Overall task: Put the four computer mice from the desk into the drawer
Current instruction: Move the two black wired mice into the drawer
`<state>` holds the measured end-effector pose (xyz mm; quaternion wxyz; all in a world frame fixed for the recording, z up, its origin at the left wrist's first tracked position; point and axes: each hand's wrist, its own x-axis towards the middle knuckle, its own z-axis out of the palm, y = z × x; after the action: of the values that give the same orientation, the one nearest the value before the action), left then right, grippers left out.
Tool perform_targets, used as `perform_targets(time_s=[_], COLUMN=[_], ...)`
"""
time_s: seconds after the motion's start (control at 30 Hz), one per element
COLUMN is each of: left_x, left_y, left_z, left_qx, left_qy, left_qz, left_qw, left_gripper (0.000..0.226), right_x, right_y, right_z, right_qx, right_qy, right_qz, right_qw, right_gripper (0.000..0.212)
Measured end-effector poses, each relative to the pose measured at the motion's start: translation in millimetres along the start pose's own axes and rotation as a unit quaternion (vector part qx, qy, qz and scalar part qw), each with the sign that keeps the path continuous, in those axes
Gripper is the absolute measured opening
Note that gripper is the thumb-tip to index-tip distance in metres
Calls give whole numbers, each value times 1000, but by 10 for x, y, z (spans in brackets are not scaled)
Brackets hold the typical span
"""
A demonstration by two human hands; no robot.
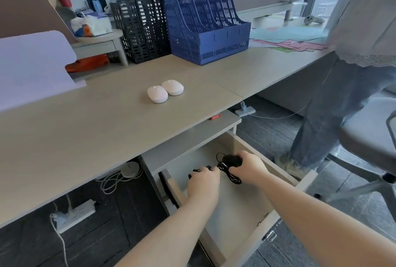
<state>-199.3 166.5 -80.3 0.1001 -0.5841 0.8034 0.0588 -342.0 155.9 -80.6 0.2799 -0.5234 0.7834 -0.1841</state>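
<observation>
Head camera looks down over a pale wooden desk (90, 129) and an open drawer (240, 206) pulled out beneath its front edge. Both bare hands are down inside the drawer. The left hand (203, 183) lies over a black mouse (198, 170), fingers curled around it so that only a dark sliver shows past the knuckles. The right hand (249, 167) wraps its fingers around a second black mouse (231, 160), whose bundled black cable (230, 172) loops out and trails down between the two hands onto the drawer floor. Whether either mouse already rests on the drawer bottom cannot be told. Up on the desk, two white mice (165, 91) sit side by side, touching or nearly so, well apart from the drawer. Behind them stand a blue file rack (205, 22) and, just beside it on the left, a black file rack (141, 28). Coloured papers (289, 39) are spread at the far right of the desk, near a second person in jeans (334, 112) standing by an office chair (368, 138). A white power strip (72, 215) lies on the dark floor under the desk.
</observation>
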Motion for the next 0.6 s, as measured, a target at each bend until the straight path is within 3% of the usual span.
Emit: perform_targets(time_s=[0.1, 0.2, 0.3, 0.5, 0.6], left_x=[87, 302, 334, 549, 572], left_y=[129, 215, 179, -36, -87], left_z=[3, 256, 317, 559, 532], left_qx=[20, 27, 47, -14, -62], left_qy=[-22, -46, 7, 2, -56], left_qz=[-14, 12, 15, 23, 28], left_qw=[999, 998, 999, 1000, 996], left_gripper=[38, 49, 56, 60, 68], right_x=[128, 289, 434, 600, 619], right_y=[24, 25, 57, 155, 215], right_z=[153, 272, 356, 451, 500], right_qx=[-11, -27, -46, -78, -103], right_qy=[-15, -20, -27, -44, -49], right_qz=[1, -1, -5, -17, -19], right_qw=[1000, 999, 999, 996, 993], right_gripper=[48, 49, 53, 58, 59])
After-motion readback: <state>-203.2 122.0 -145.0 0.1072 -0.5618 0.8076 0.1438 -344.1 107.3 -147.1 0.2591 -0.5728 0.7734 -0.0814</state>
